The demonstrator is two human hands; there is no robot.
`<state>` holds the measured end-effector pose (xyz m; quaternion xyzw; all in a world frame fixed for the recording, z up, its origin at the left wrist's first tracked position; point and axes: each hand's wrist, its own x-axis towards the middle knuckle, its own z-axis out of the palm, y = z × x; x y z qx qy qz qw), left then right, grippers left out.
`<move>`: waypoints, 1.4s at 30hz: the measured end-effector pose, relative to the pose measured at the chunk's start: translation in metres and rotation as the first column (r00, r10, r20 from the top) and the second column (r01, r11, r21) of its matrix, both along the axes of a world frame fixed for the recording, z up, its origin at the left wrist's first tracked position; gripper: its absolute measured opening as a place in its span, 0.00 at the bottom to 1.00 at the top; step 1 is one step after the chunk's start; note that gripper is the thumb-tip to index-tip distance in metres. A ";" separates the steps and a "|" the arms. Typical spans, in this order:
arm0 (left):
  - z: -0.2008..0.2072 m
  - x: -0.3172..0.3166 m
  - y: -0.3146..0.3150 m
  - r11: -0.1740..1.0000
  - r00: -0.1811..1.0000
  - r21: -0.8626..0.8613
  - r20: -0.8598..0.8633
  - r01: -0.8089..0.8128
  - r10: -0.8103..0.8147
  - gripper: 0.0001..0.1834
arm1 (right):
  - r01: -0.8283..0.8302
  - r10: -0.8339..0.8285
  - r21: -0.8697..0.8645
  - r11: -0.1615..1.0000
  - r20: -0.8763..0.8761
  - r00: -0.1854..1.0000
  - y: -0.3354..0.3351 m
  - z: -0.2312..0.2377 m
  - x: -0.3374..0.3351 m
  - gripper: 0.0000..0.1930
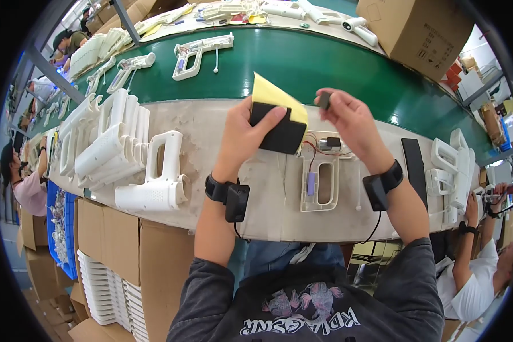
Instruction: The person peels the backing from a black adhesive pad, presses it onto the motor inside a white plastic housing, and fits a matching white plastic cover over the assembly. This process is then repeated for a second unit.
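Note:
In my left hand [238, 135] is a black foam sheet [280, 138] with a stepped notch cut into its edge, the thumb pressed on its face. Yellow backing paper [269, 92] sticks up behind the foam. My right hand [352, 118], raised just to the right of the sheet, pinches a small black foam piece [324, 101] between thumb and fingers. Below both hands, an open white gun-shaped plastic shell [337, 185] lies on the table. Inside it are a small motor [329, 142], red and dark wires and a purple battery [311, 183]. My left hand partly hides the sheet.
Stacked white shells [117, 151] and a single shell [148, 196] lie left on the table [242, 214]. A black strip [413, 171] and more shells [451, 153] lie right, near a co-worker's hand [472, 210]. Beyond runs a green belt [279, 51] carrying shells [191, 67]; a carton [416, 28] stands behind.

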<state>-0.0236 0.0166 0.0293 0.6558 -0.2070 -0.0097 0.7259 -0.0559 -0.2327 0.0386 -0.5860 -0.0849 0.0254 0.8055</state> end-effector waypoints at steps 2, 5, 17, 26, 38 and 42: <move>-0.001 0.005 0.007 0.998 0.998 -0.017 -0.017 -0.066 0.066 0.17 | 0.051 -0.048 -0.131 0.990 0.024 0.999 -0.002 0.009 -0.009 0.14; -0.003 0.009 0.012 0.971 0.971 -0.027 -0.044 -0.237 0.236 0.17 | 0.074 -0.069 -0.311 0.947 0.028 0.997 -0.006 0.007 -0.033 0.14; -0.004 0.011 0.008 0.943 0.942 -0.077 -0.119 -0.325 0.315 0.18 | -0.005 0.297 -0.830 0.557 0.193 0.935 0.014 -0.014 -0.091 0.27; -0.008 0.012 0.007 0.942 0.938 -0.067 -0.141 -0.328 0.317 0.19 | -0.019 0.309 -0.839 0.544 0.179 0.934 0.012 -0.021 -0.095 0.24; 0.000 0.014 0.021 0.947 0.942 -0.091 -0.164 -0.309 0.291 0.19 | 0.213 0.155 -0.798 0.564 0.356 0.922 -0.020 -0.013 -0.096 0.20; 0.053 -0.021 0.044 0.911 0.917 -0.125 -0.127 -0.393 0.378 0.20 | 0.280 0.019 -0.779 0.562 0.350 0.937 -0.043 -0.009 -0.105 0.14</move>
